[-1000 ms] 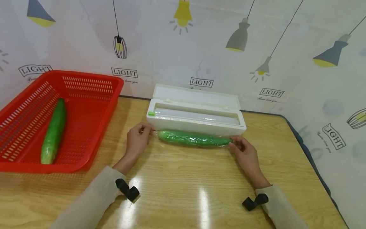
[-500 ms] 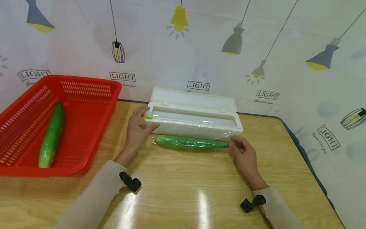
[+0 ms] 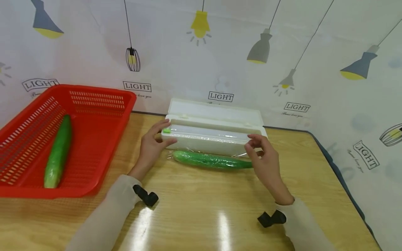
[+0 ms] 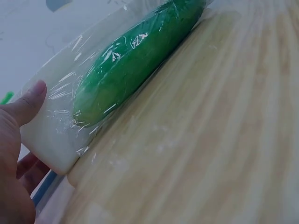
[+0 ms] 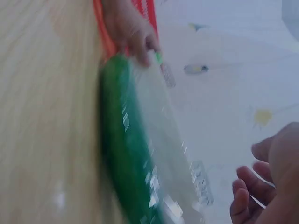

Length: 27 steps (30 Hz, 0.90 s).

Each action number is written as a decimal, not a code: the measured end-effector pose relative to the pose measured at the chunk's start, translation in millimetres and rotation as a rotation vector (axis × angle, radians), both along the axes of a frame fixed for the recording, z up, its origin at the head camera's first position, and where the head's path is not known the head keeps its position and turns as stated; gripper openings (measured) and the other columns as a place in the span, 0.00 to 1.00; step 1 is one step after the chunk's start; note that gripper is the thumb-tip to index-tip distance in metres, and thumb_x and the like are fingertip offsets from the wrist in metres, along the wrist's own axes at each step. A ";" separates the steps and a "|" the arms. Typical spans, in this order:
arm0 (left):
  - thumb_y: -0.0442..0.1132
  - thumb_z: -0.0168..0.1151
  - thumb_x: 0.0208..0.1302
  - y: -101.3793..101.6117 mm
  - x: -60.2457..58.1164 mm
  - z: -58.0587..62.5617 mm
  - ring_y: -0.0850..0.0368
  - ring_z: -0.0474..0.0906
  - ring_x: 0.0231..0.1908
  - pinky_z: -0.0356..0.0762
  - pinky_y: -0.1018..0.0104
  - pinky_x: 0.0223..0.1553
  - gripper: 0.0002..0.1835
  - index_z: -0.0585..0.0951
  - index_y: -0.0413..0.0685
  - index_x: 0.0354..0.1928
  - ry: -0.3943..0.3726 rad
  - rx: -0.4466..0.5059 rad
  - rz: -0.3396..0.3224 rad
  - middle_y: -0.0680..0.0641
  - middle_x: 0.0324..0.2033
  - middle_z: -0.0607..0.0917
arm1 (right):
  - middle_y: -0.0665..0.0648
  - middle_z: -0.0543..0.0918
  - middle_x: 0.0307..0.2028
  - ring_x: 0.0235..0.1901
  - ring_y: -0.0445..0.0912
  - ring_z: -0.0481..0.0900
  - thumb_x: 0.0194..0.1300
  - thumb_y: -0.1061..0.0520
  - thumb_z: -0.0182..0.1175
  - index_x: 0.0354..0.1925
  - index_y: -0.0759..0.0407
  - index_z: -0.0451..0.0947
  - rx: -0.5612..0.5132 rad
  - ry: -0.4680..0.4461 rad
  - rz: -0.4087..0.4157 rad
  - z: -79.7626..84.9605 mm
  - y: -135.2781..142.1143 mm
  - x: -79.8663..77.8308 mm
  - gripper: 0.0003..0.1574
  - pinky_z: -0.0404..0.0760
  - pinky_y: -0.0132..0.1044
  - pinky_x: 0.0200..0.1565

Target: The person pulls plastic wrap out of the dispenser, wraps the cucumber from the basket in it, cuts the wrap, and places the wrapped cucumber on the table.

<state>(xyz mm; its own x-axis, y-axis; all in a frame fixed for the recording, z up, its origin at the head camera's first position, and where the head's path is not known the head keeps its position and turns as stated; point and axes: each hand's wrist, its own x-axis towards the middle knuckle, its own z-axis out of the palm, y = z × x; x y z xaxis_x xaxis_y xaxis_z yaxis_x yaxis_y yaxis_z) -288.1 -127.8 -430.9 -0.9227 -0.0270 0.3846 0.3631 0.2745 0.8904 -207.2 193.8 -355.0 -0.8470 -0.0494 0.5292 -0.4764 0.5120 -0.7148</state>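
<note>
A cucumber (image 3: 208,160) under clear plastic wrap lies along the front of a white cling film dispenser (image 3: 204,143), whose lid stands up at the back. My left hand (image 3: 151,145) grips the dispenser's left end, thumb on the front face and fingers at the end and behind. The left wrist view shows that thumb (image 4: 32,100) beside the wrapped cucumber (image 4: 135,60). Above the cucumber's right end, my right hand (image 3: 266,158) is raised near the dispenser's right front corner. Its fingers are loosely bent with nothing between them, as the right wrist view also shows.
At the left stands a red basket (image 3: 91,186) with slotted walls, and a second cucumber (image 3: 58,151) lies in it. A small green slider (image 3: 166,130) sits on the dispenser's left front edge. Behind the wooden table (image 3: 201,209) hangs a lamp-patterned backdrop (image 3: 176,45).
My left hand has let go of the wrap at the cucumber's left end and taken hold of the dispenser. My right hand has released the right end and risen toward the dispenser.
</note>
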 end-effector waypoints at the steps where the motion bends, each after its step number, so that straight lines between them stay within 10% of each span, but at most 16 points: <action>1: 0.43 0.75 0.49 -0.2 -0.4 -1.7 0.57 0.72 0.57 0.77 0.69 0.45 0.33 0.77 0.55 0.61 -0.010 0.005 -0.002 0.59 0.64 0.71 | 0.64 0.79 0.37 0.37 0.46 0.75 0.64 0.71 0.58 0.51 0.73 0.73 0.025 0.019 0.035 7.9 -10.3 1.4 0.16 0.73 0.27 0.32; 7: 0.42 0.75 0.48 1.9 0.7 -3.8 0.54 0.77 0.46 0.77 0.74 0.40 0.33 0.78 0.54 0.60 -0.020 0.026 0.001 0.57 0.63 0.72 | 0.64 0.81 0.35 0.35 0.52 0.77 0.62 0.70 0.60 0.48 0.72 0.76 0.097 0.081 0.209 29.8 -60.5 -8.2 0.14 0.75 0.37 0.31; 11: 0.42 0.76 0.48 1.1 1.6 -2.7 0.54 0.77 0.42 0.76 0.75 0.38 0.32 0.79 0.54 0.59 -0.027 0.029 0.009 0.58 0.62 0.73 | 0.58 0.82 0.35 0.35 0.47 0.78 0.65 0.63 0.61 0.48 0.65 0.79 0.127 0.090 0.257 15.3 -82.6 -36.7 0.13 0.75 0.37 0.30; 27: 0.46 0.75 0.48 -5.4 -4.6 -5.3 0.55 0.75 0.40 0.77 0.71 0.34 0.30 0.80 0.60 0.57 -0.002 0.052 -0.009 0.61 0.60 0.74 | 0.53 0.84 0.36 0.38 0.46 0.77 0.64 0.56 0.64 0.48 0.60 0.83 0.288 -0.004 0.262 -3.5 -160.6 -82.8 0.15 0.73 0.38 0.40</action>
<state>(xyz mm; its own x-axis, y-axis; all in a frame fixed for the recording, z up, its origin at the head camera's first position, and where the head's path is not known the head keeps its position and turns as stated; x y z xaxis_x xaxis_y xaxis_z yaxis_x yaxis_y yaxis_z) -292.7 -133.3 -436.3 -0.9239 -0.0391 0.3807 0.3631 0.2244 0.9043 -290.0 33.2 -358.6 -0.7885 -0.4099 0.4586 -0.6146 0.5536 -0.5620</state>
